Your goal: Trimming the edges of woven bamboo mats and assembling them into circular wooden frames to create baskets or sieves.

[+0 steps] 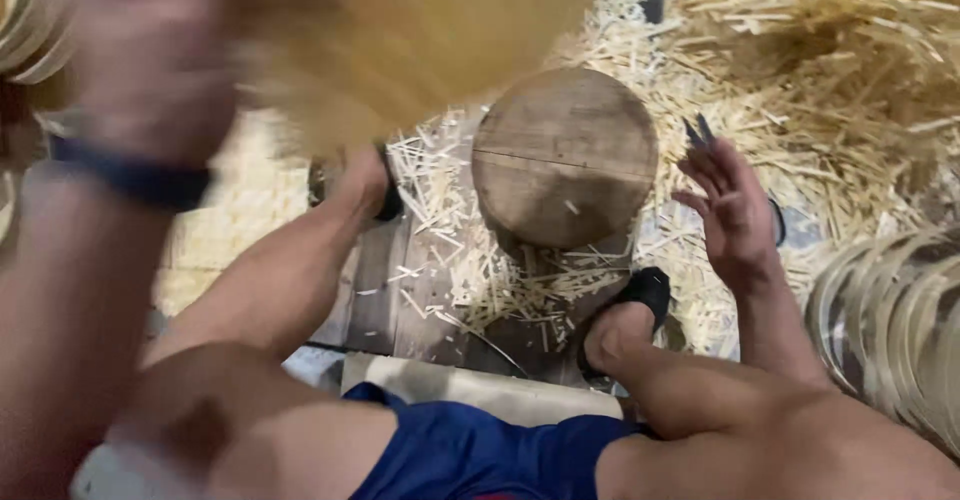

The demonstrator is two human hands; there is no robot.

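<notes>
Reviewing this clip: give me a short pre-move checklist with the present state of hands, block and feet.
1. Left hand grip: cannot tell, heavily blurred beside a blurred tan mass.
2. Right hand free: ok, open, fingers spread, right of the block.
3. Wooden block top bare: ok, only a sliver or two.
4. Block upright: ok.
5. Feet off the block: ok, sandals either side.
6. Floor tidy: not ok, splints scattered.

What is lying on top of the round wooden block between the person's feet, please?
The wooden block has a flat top with a crack line across it and one small pale splinter. Splinters are heaped round its base; the floor directly beneath is hidden.
</notes>
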